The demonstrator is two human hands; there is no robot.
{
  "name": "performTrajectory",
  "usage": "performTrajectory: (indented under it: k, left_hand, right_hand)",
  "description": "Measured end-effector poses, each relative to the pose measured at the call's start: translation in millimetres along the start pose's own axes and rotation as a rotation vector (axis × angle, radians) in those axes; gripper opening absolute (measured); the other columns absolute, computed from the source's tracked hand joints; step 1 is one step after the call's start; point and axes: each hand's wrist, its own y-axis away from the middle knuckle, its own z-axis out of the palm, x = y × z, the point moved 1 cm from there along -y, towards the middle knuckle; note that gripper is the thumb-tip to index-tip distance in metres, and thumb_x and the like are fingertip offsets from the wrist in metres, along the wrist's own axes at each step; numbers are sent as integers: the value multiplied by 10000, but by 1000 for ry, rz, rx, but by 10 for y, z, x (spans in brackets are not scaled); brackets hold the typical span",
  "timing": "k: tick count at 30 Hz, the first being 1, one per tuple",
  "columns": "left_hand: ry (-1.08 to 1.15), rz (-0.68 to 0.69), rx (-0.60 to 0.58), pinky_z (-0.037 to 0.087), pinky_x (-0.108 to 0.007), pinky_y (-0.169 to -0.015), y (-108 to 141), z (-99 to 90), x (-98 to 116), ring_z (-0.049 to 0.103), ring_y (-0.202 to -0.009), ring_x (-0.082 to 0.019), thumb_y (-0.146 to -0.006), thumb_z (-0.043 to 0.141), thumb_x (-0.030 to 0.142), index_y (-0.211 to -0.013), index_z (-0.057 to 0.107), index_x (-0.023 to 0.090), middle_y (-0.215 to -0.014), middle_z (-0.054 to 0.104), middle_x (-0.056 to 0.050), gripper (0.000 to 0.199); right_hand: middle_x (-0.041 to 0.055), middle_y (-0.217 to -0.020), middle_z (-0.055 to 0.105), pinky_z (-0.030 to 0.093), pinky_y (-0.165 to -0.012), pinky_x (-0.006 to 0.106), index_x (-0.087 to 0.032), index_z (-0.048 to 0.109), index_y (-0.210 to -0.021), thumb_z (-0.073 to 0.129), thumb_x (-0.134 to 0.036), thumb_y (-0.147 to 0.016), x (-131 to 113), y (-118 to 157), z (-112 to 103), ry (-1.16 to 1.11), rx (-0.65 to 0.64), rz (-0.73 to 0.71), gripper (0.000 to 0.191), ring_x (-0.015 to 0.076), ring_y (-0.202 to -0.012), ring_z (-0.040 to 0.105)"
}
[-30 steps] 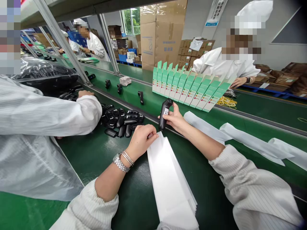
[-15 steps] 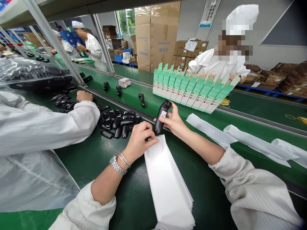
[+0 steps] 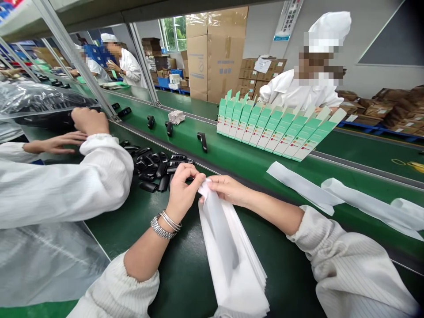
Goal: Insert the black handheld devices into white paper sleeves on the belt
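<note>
My left hand [image 3: 184, 190] pinches the top edge of a thin white bag [image 3: 220, 225], with thumb and forefinger closed on it. On the other side of the same mouth, my right hand [image 3: 228, 190] grips the bag with its fingers closed. This bag lies over a fanned stack of white bags [image 3: 247, 287] on the green table. A faint grey shade shows through it, but I cannot make out what is inside. Just beyond my left hand is a pile of black handheld device parts [image 3: 155, 165].
Green-and-white boxes [image 3: 265, 126] stand in a row on the conveyor [image 3: 212, 165]. Black pistol-shaped devices [image 3: 202, 142] and filled white bags [image 3: 300, 187] lie there too. A co-worker's sleeve [image 3: 66, 185] reaches in at left. Another person [image 3: 301, 88] stands behind the boxes.
The black pistol-shaped device in my right hand is out of sight; that hand has come down to the bag's mouth. The co-worker's hand at left has risen, and items on the conveyor have shifted right.
</note>
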Motion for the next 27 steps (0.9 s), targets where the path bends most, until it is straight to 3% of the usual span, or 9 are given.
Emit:
performTrajectory:
  k: [4, 7, 10, 13, 17, 19, 21, 24, 27]
  left_hand:
    - [-147, -75, -243, 453, -301, -725, 9, 13, -70, 544, -788, -160, -880, 607, 335, -720, 573, 186, -845, 542, -20, 221]
    - [-348, -155, -478, 410, -296, -659, 33, 22, -104, 522, -714, -164, -762, 732, 417, -751, 584, 190, -823, 530, -8, 272]
    - [-444, -166, -671, 370, -287, -646, 46, 10, -109, 517, -693, -171, -659, 796, 485, -785, 591, 196, -822, 542, -1, 375]
    - [-434, -169, -770, 351, -280, -666, 41, -21, -115, 525, -707, -170, -658, 797, 429, -785, 589, 195, -827, 577, 4, 338]
    - [-373, -242, -789, 331, -255, -624, 31, -38, -137, 539, -691, -156, -804, 643, 272, -722, 570, 184, -752, 611, 9, 140]
    - [-379, -236, -761, 329, -249, -611, 29, -23, -139, 539, -674, -149, -853, 566, 238, -705, 566, 181, -721, 612, 6, 159]
    - [-398, -206, -729, 335, -249, -614, 27, 1, -135, 545, -677, -148, -889, 512, 232, -705, 568, 178, -723, 617, -1, 199]
    - [-408, -141, -683, 354, -257, -632, 21, 35, -126, 558, -685, -149, -936, 449, 242, -681, 554, 174, -723, 619, -13, 284]
    - [-377, -53, -620, 366, -275, -633, 3, 48, -113, 553, -655, -149, -950, 432, 229, -678, 548, 183, -696, 609, -10, 299]
  right_hand:
    - [-17, -664, 614, 495, -639, 295, -222, 554, -899, 623, -575, -836, -363, 28, -294, 157, 407, -276, 364, 143, -593, 572]
    - [-1, -665, 584, 464, -637, 304, -227, 540, -827, 462, -534, -926, -640, 68, -763, 633, 703, -347, 332, 159, -590, 533]
    - [74, -828, 633, 463, -787, 375, -217, 568, -819, 421, -401, -937, -727, 38, -1193, 1193, 927, -288, 264, 241, -830, 595]
    - [119, -1083, 635, 436, -925, 403, -196, 610, -1013, 492, -284, -878, -598, -154, -1351, 1419, 888, -252, 200, 269, -1053, 573]
    - [118, -1198, 599, 462, -930, 383, -217, 494, -1329, 541, -300, -865, -346, -617, -1208, 1385, 612, -151, 474, 247, -1084, 586]
    - [128, -1224, 579, 469, -915, 425, -269, 426, -1417, 548, -345, -876, -271, -857, -1142, 1447, 566, -57, 560, 281, -1090, 583]
    - [153, -1239, 565, 458, -918, 474, -280, 450, -1411, 549, -371, -886, -232, -1057, -1157, 1540, 593, 41, 542, 330, -1128, 552]
    - [169, -1215, 564, 431, -951, 502, -237, 605, -1207, 509, -306, -910, -214, -1242, -1319, 1579, 700, 99, 320, 358, -1185, 495]
    - [112, -1095, 600, 467, -913, 463, -232, 609, -1069, 443, -207, -909, -205, -1262, -1490, 1227, 822, 56, 231, 285, -1043, 578]
